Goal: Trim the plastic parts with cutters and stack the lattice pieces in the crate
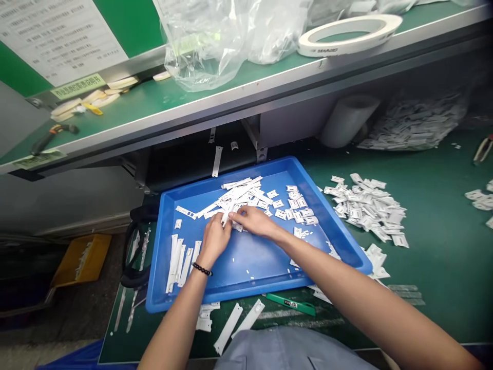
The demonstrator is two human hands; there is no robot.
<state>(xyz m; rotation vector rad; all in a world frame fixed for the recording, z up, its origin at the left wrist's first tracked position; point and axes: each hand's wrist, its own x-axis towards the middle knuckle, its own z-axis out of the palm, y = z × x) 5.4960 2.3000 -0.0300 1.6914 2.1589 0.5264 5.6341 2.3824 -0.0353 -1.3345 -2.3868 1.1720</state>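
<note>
Green table (442, 200) spreads over the right and lower middle of the head view, beneath a shelf (150, 114) that slants across the top with clear plastic bags (208, 51) and a white tape roll (342, 49). At the upper right, a bag of white parts (419, 123) lies near a pale upright roll (346, 121). Right of centre, a heap of short white parts (365, 208) sits just beside the blue tray (246, 254), which fills the middle of the frame. A green cutter (290, 304) and two white strips (229, 329) lie below the tray; both strips slant toward the upper right. An orange bin (99, 257) stands at the lower left.

Near the tray's centre, the left hand (216, 237) and right hand (254, 221) meet at a white piece (226, 216), the fingers of both drawn together and pinching it. They cover most of it, so which way its long axis points cannot be made out. Directly behind is a jumbled pile of strips (241, 195), many running from lower left to upper right. Small clips (298, 203) cluster along the tray's right side; at its left, long strips (181, 262) stand nearly vertical in the frame, tops leaning right.
</note>
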